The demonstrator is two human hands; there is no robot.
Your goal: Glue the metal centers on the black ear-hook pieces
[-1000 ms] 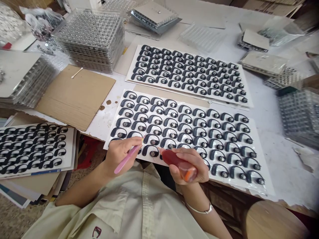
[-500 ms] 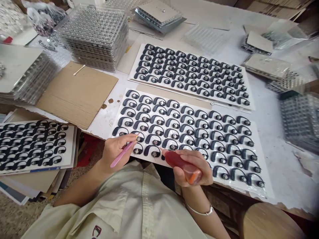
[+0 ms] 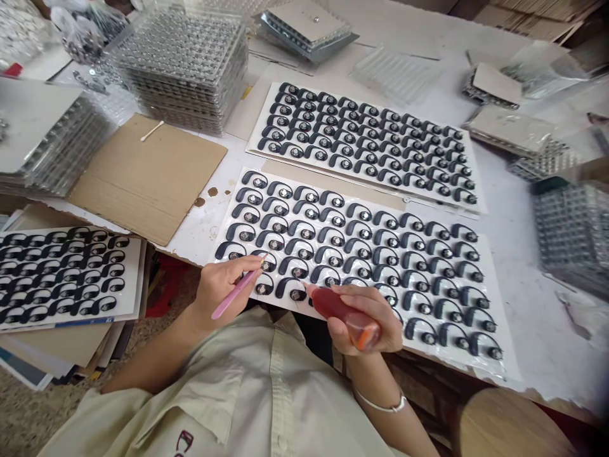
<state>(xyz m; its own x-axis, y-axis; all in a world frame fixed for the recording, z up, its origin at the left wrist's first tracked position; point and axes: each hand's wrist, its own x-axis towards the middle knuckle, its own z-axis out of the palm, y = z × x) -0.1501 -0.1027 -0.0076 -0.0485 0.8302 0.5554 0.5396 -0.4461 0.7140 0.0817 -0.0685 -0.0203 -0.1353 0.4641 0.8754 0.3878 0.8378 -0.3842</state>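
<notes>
So this was a head-cam view looking down at a white worktable (image 3: 537, 304), and the main thing going on was a big white sheet (image 3: 497, 298) covered in neat rows of black ear-hook earphone pieces (image 3: 297, 282), each with a round silver centre. The left hand (image 3: 223, 289) was nearly closed, with the fingers pinched around a slim pink-handled pick (image 3: 235, 295), its tip right by the round centre of a piece in the sheet's lower left area, though I couldn't tell if it was actually touching. The right hand (image 3: 366, 317) was curled around a translucent red squeeze bottle (image 3: 340, 311) with an orange end, its narrow tip pointing left just above a piece near the sheet's bottom edge. That wrist had a thin silver bracelet (image 3: 383, 406), and the person wore a pale button-up shirt (image 3: 247, 393). Another white sheet of the same pieces (image 3: 361, 179) lay just beyond the first one, and a third sheet (image 3: 133, 285) sat on a pile off to the left. There was also a cotton swab (image 3: 152, 131) lying on a square of brown cardboard (image 3: 147, 181), and stacks of clear plastic trays (image 3: 183, 70) stood behind it.
</notes>
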